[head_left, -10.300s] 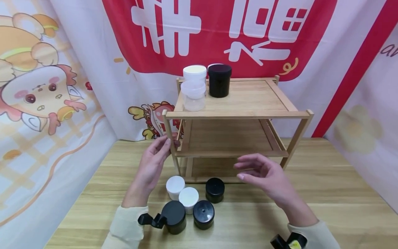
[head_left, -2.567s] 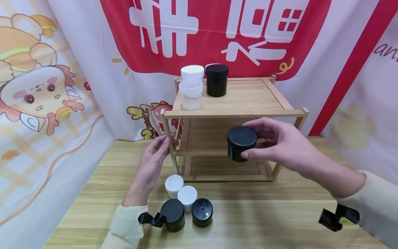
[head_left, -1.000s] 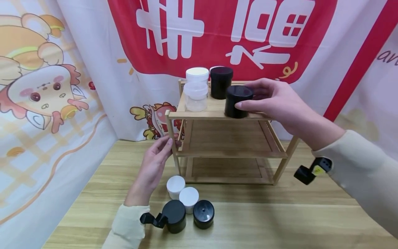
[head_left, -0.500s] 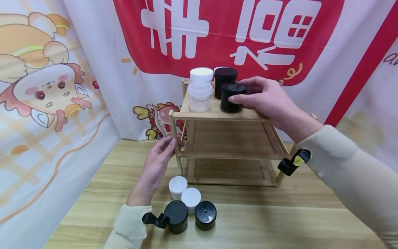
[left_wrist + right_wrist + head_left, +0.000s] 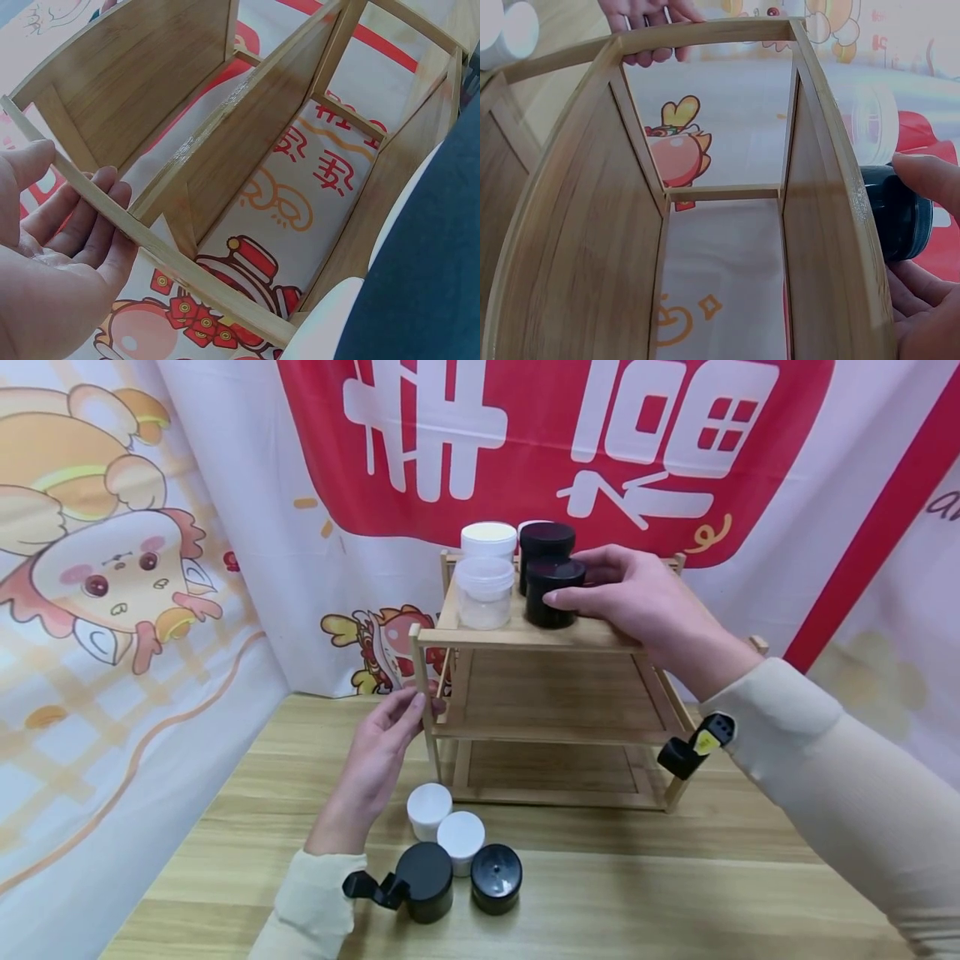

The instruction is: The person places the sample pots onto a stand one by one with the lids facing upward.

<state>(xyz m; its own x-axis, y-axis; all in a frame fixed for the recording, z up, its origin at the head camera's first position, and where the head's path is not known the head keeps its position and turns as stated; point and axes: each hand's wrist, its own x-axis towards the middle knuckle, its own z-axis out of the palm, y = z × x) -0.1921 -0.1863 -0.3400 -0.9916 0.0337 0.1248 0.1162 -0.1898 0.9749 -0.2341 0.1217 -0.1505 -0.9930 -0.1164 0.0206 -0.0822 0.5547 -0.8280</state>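
A three-tier wooden shelf (image 5: 555,693) stands on the table. My left hand (image 5: 375,747) holds its left front post, with fingers behind the wood and the thumb in front in the left wrist view. On the top board, my right hand (image 5: 637,593) grips a small black lidded jar (image 5: 553,597) between thumb and fingers; its base is at the board's front part. Just left of it is a clear jar (image 5: 483,602). Behind them stand a white jar (image 5: 487,537) and a taller black jar (image 5: 546,535), with another white lid (image 5: 528,525) mostly hidden.
In front of the shelf, on the wooden table (image 5: 637,893), are two white jars (image 5: 461,837), a matt black jar (image 5: 424,877) and a glossy black one (image 5: 497,878). The shelf's two lower boards hold nothing. Printed cloth (image 5: 240,527) hangs behind and beside everything.
My right hand has taken a black jar from the table, raised it past the lower tiers and brought it leftward onto the top board beside the clear jar. My left hand stays on the post.
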